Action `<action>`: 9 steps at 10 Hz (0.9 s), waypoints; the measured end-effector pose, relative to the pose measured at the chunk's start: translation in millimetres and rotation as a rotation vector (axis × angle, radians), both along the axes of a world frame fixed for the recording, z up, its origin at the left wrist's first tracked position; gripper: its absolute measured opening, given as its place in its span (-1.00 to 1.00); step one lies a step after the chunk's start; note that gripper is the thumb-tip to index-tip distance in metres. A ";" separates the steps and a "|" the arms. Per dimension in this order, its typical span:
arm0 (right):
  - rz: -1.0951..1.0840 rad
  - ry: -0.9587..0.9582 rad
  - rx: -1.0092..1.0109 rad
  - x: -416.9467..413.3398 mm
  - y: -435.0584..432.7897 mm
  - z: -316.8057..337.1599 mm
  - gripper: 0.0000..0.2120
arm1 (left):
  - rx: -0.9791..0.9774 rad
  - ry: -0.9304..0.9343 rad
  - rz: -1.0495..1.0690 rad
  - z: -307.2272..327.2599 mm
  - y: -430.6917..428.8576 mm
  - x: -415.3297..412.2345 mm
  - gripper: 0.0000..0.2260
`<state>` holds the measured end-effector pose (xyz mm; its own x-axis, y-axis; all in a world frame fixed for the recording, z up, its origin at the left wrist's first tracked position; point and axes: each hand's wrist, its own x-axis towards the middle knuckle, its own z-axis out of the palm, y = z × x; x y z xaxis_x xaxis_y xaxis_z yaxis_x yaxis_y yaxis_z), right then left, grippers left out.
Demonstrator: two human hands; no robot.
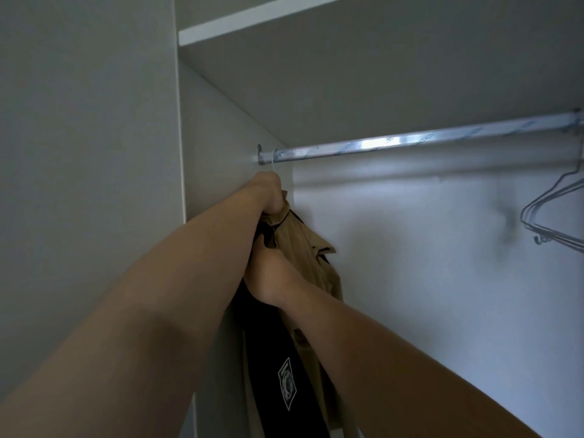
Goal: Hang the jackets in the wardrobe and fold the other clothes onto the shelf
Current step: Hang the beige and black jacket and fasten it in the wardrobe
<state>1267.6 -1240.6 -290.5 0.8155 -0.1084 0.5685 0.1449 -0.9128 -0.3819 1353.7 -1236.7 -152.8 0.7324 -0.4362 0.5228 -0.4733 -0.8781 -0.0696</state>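
A tan jacket [311, 267] hangs at the far left end of the metal rail [410, 142] inside the wardrobe, its white hanger hook [273, 167] over the rail. A black jacket [278, 352] with a white emblem hangs in front of it. My left hand [268, 192] is raised just under the rail and grips the tan jacket's collar at the hanger neck. My right hand [268, 276] is lower and grips the garments' fabric below the collar; its fingers are partly hidden in the cloth.
A white shelf [252, 23] runs above the rail. The wardrobe's left side panel [221, 153] stands close beside the jackets. Empty wire hangers [556, 216] hang at the rail's right end, with bare rail between.
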 end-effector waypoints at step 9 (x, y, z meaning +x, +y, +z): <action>-0.742 -0.789 1.112 -293.8 -194.6 -8.5 -0.55 | 0.126 0.591 -0.851 -70.2 -213.9 -243.7 -0.80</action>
